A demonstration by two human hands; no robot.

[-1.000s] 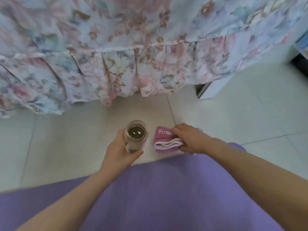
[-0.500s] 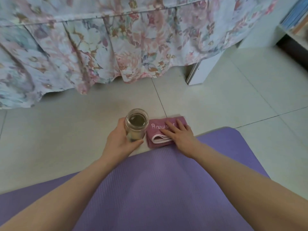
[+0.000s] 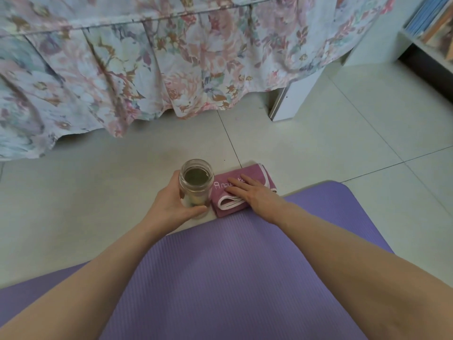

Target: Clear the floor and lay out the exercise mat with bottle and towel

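Since approx 1 s ago the right hand (image 3: 252, 192) has uncurled: it was bunched on the towel's near edge, now it lies flat w/ straight fingers pressing the top of the folded pink towel (image 3: 241, 191), smoothing it rather than gripping. Left hand (image 3: 171, 204) hasn't let go, fingers and thumb wrapped round the clear glass bottle (image 3: 196, 184), which stands upright on the tile floor (image 3: 98, 192), lid off or clear (can't tell which), darkish liquid visible inside. Bottle and towel sit side by side, touching or nearly so, just past the far edge of the purple exercise mat (image 3: 220, 278); towel's near edge meets the mat edge. Mat is unrolled flat, floor around it looks free of clutter. Floral bed skirt (image 3: 147, 69) hangs behind, white bed leg (image 3: 291, 99) to the right, shelf w/ books (image 3: 431, 25) far right. Judgement: task approx done; towel is placed, bottle is down, what's left is prob. releasing both hands. Risk is small: knocking the bottle when the left hand pulls off, since it's glass on hard tile.
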